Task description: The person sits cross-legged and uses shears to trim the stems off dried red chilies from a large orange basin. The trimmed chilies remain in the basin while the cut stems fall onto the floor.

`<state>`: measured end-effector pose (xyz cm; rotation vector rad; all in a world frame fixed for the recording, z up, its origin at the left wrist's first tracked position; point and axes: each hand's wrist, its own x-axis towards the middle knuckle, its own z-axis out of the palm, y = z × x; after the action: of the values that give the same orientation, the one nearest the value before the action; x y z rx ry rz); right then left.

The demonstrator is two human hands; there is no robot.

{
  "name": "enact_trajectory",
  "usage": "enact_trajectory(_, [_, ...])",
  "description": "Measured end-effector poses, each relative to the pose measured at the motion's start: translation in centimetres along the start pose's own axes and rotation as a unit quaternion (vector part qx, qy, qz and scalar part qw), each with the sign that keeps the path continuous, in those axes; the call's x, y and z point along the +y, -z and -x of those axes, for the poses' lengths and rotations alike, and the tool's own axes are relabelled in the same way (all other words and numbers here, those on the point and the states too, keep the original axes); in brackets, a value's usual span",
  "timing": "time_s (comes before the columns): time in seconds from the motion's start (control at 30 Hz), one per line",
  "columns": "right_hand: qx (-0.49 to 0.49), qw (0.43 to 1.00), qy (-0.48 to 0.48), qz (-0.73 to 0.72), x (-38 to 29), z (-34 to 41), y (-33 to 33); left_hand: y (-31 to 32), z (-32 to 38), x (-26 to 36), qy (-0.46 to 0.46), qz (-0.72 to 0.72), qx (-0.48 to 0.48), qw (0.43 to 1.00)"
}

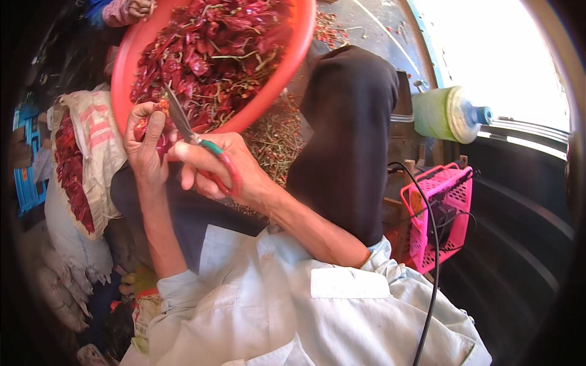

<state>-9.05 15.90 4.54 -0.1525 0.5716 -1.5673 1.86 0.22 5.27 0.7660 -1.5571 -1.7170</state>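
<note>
My left hand (149, 142) is closed around a dried red chili pepper (141, 129), whose cut-looking orange end shows above the fingers. My right hand (224, 164) holds scissors (179, 112) with red and green wrapped handles; their blades point up and left, close beside the pepper's top. Whether the blades touch it I cannot tell. Just beyond both hands, a large red plastic basin (256, 112) holds a heap of dried red chilies (197, 59) with pale stems among them.
An open woven sack (103, 132) of red chilies stands at the left. Stem scraps (279, 142) lie below the basin. Another person's hand (139, 8) is at the basin's upper left rim. To the right are a water jug (439, 114), a pink plastic basket (462, 192) and a black cable (435, 256).
</note>
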Motion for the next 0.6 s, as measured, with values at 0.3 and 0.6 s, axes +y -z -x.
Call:
enact_trajectory(0.3, [0.087,0.94,0.129,0.304,-0.4,-0.6,1.3,2.0,-1.1,1.9,0.018,-0.346,-0.065,0.936])
enact_trajectory(0.6, [0.11,0.896,0.134,0.408,-0.2,-0.6,1.5,3.4,-2.0,2.5,-0.225,-0.486,-0.152,0.831])
